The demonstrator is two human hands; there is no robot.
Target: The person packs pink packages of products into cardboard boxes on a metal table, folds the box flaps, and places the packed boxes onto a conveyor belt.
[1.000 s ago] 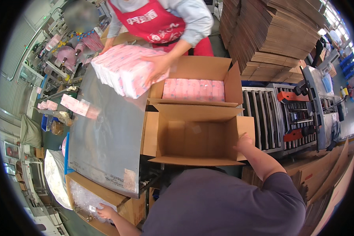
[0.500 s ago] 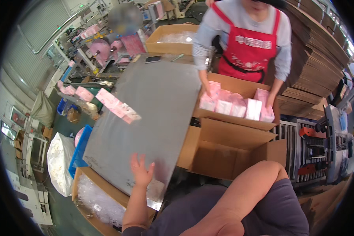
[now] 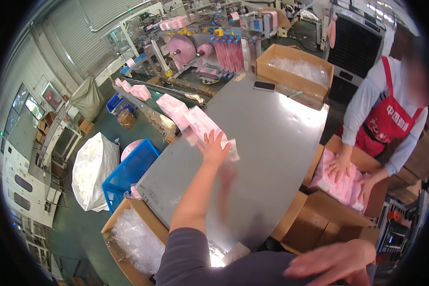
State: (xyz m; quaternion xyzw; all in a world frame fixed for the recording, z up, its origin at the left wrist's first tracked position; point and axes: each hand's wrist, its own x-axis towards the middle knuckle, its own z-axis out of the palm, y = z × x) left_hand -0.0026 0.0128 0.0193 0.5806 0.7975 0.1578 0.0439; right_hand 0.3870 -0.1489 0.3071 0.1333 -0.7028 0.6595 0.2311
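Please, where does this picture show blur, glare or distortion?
Head view: the right hand looks blurred, the left hand sharper; same view: glare whitens the metal table near its far-right corner; same view: its right edge bows from distortion.

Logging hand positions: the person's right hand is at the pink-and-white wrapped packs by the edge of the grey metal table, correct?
Wrong hand: the head view shows the left hand at the pink-and-white wrapped packs by the edge of the grey metal table.

right one of hands (image 3: 339,262) blurred, pack (image 3: 202,120) partly hidden
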